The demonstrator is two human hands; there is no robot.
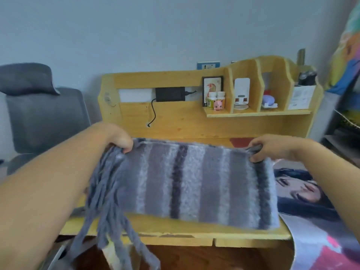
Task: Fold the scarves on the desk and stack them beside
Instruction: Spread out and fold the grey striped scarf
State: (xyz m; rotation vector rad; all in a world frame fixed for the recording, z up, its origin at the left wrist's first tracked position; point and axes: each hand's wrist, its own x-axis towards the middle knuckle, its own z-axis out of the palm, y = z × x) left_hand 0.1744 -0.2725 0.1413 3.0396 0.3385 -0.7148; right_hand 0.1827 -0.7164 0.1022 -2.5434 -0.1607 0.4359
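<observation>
We hold a grey striped scarf (196, 182) up by its top edge, stretched between both hands above the tabletop (175, 228). Our left hand (118, 139) has its grip clenched on the upper left corner, fingers curled down over the cloth where the fringe (109, 211) begins. Our right hand (266, 148) grasps the upper right corner, with a fold of the scarf bunched between thumb and fingers. The scarf appears folded into a wide band, and its stripes run upright: pale, mid-grey and one dark stripe near the middle, with another dark one near the right edge. The lower edge hangs close over the front of the tabletop; we cannot tell whether it touches the wood. The fringe hangs in long grey strands from the left end, falling past the tabletop's front edge.

A printed cloth (311, 193) lies on the right part of the tabletop and drapes over its corner, partly behind the scarf. At the back a wooden shelf (257, 113) holds two small bottles (216, 99), a pink figurine (217, 105), a framed picture (212, 84) and a white box (301, 97). A black adapter (169, 94) sits in the back panel with its cable hanging. A grey chair (44, 117) stands to the left.
</observation>
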